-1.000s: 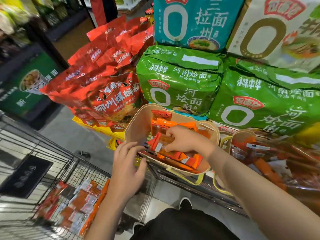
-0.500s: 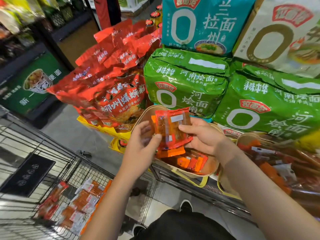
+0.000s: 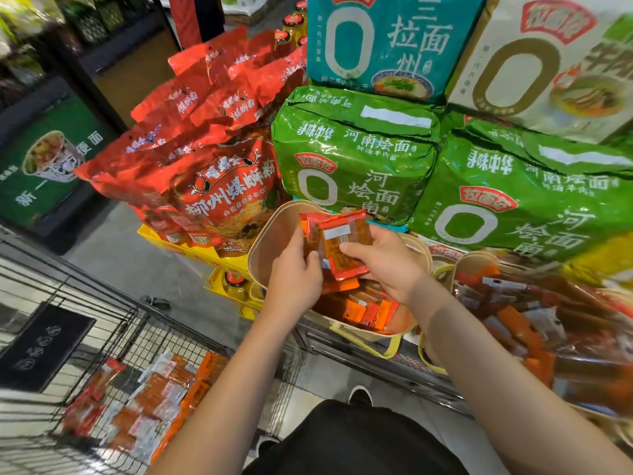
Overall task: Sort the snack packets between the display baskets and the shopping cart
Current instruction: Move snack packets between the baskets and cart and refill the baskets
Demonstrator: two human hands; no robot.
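Between the fingers of both hands, a small stack of orange snack packets is held upright. The left hand pinches its left edge, the right hand its right. Below the fingers sits the beige display basket.

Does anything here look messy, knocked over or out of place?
Mostly tidy. The red noodle bags lean in a loose, slumped heap over the yellow crates, unlike the squarely stacked green packs. Snack packets lie scattered in the shopping cart. Both hands, left hand and right hand, hold orange packets above the beige basket.
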